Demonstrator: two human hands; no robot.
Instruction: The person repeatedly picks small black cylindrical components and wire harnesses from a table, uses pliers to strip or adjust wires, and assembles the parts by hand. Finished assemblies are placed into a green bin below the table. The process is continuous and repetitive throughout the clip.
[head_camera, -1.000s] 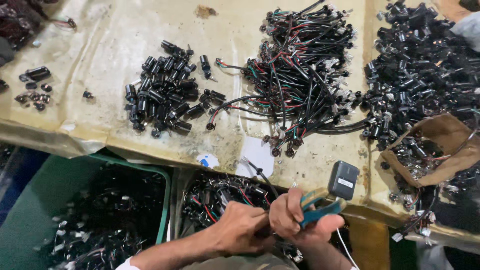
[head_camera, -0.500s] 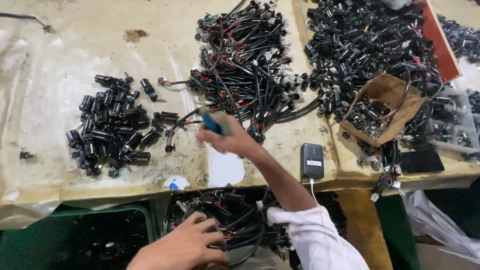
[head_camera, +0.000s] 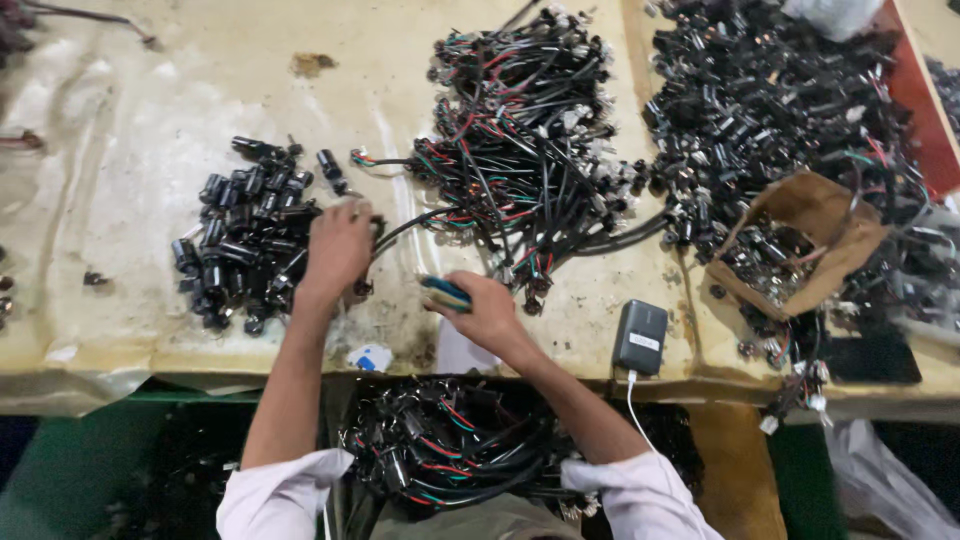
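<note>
while left hand (head_camera: 338, 247) touches connectors (head_camera: 240, 240), right hand (head_camera: 488, 308) grips cutters (head_camera: 445, 293).

light: bright, even, from overhead | glare: pale sheen on tabletop (head_camera: 150, 120) upper left | shadows: soft, short beside hands | focus: centre fairly sharp, slight motion softness | edges: wide-angle bowing, corners dimmer, dark under tabletop

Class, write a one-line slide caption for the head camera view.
Left hand reaches into a pile of small black cylinders while the right hand grips a blue-handled tool beside tangled wired connectors.
</note>
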